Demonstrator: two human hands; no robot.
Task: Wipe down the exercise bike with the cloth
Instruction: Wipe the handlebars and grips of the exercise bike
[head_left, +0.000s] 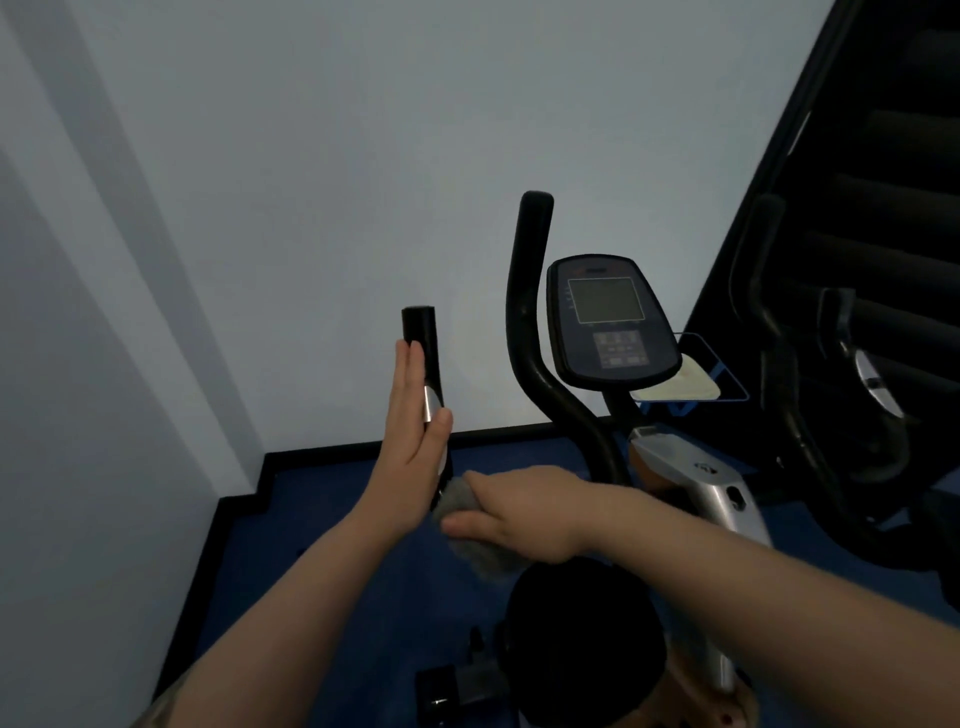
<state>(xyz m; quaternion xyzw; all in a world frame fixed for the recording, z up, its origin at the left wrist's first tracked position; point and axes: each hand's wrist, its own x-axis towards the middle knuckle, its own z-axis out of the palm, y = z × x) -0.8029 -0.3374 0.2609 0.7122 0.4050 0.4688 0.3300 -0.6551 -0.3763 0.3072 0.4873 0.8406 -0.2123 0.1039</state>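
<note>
Wall (260, 182): standing pale and bare behind everything, meeting blue floor (322, 519) at a dark skirting line.
Left handlebar (423, 353): rising upright, black, with a silver band partway down.
Left hand (415, 441): lying flat against the left handlebar's near side, fingers straight and pressed together, thumb resting on the bar by the silver band; not curling round it.
Cloth (470, 535): grey, sitting bunched at the lower part of the left handlebar, just below the left hand.
Right hand (514, 509): reaching across from the right, gripping the cloth, fingers curling over it, thumb below.
Seat (587, 639): showing black and rounded, low in view under the right forearm.
Exercise bike (696, 478): standing centre-right, silver stem sloping down toward the seat.
Right handlebar (530, 312): curving upward, black, beside the console.
Console (610, 322): tilting toward the camera, grey screen above a keypad.
Second machine (810, 389): looming dark at far right.
</note>
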